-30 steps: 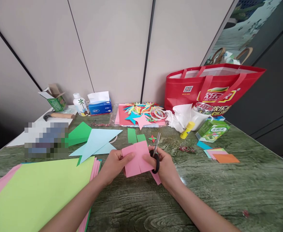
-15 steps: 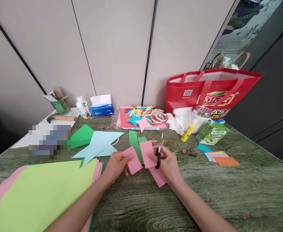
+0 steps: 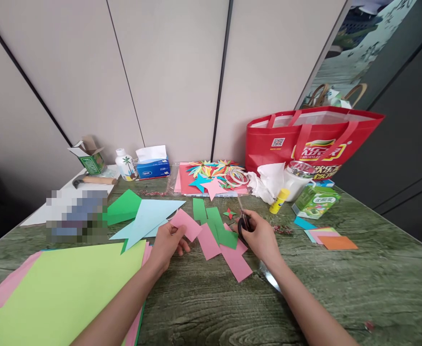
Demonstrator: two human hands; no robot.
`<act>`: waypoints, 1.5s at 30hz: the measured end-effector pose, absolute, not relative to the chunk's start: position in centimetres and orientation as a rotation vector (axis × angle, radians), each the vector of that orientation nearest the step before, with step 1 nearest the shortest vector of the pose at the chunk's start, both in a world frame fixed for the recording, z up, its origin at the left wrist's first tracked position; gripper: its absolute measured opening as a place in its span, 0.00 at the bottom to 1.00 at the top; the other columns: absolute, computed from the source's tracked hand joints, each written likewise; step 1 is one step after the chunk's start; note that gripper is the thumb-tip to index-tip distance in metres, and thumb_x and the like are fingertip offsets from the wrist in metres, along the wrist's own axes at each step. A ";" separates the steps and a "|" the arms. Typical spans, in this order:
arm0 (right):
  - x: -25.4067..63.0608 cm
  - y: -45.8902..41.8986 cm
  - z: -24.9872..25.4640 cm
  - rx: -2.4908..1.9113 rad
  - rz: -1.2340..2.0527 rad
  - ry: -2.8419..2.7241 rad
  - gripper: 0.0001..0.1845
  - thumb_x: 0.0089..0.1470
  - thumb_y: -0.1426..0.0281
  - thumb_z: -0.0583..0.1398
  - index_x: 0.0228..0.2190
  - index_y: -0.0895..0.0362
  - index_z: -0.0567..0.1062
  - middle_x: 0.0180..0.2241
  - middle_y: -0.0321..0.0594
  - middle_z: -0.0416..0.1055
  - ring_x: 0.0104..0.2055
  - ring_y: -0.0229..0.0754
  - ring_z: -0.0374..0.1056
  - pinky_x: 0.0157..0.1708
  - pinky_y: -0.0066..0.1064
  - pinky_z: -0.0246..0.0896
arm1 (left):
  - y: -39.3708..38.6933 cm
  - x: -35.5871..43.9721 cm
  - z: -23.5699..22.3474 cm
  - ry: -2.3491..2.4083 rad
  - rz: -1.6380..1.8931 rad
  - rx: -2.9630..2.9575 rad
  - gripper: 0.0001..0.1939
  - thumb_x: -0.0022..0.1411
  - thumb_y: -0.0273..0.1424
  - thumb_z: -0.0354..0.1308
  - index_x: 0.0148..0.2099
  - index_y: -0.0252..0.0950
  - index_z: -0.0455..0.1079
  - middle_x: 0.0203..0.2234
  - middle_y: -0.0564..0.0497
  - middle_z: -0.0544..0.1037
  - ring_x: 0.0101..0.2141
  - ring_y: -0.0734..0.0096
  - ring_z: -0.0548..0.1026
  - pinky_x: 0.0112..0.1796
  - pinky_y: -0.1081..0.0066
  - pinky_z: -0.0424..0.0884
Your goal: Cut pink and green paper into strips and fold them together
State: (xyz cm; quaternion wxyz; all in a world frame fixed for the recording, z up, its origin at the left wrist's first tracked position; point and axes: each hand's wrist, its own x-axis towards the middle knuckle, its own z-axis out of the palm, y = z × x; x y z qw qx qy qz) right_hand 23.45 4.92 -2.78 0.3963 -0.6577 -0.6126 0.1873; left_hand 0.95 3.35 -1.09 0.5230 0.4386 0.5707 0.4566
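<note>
Between thumb and fingers, my left hand pinches a pink paper piece above the table. My right hand is wrapped round the black handles of the scissors, whose blades point away from me. Between the hands lie a loose pink paper rectangle, another pink strip and some green paper strips, partly overlapping. A small red and green paper star lies just left of the scissors. A shiny metal blade shows partly under my right forearm.
Large coloured sheets fill the near left, with light blue paper behind them. A glue stick, a white mug, a green carton and a red bag stand at right. Small paper cards lie near the carton.
The pink square has come apart into two pieces. My left hand holds one piece; another now lies on the table. My right hand has moved slightly right with the scissors.
</note>
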 end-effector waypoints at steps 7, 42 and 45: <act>23.5 4.4 -1.8 -2.215 0.012 -1.900 0.18 0.49 0.71 0.56 0.44 0.54 0.67 0.30 0.45 0.74 0.31 0.49 0.71 0.25 0.31 0.56 | 3.3 0.7 -1.0 1.360 1.024 1.144 0.11 0.46 0.32 0.56 0.34 0.32 0.65 0.10 0.62 0.63 0.08 0.82 0.61 0.08 0.83 0.52; 22.8 4.3 -2.8 -1.582 0.683 -1.742 0.10 0.44 0.69 0.55 0.30 0.57 0.73 0.21 0.35 0.71 0.23 0.40 0.66 0.25 0.28 0.57 | 3.3 0.5 -2.9 1.573 0.931 1.590 0.15 0.50 0.28 0.50 0.43 0.35 0.62 0.17 0.59 0.69 0.10 0.79 0.62 0.16 0.77 0.58; 23.0 4.5 -2.5 -1.536 0.672 -1.645 0.11 0.42 0.70 0.54 0.27 0.58 0.74 0.20 0.35 0.70 0.20 0.39 0.64 0.22 0.27 0.55 | 3.3 0.5 -2.8 1.594 0.919 1.619 0.11 0.50 0.29 0.50 0.39 0.35 0.65 0.19 0.57 0.69 0.10 0.79 0.62 0.16 0.76 0.57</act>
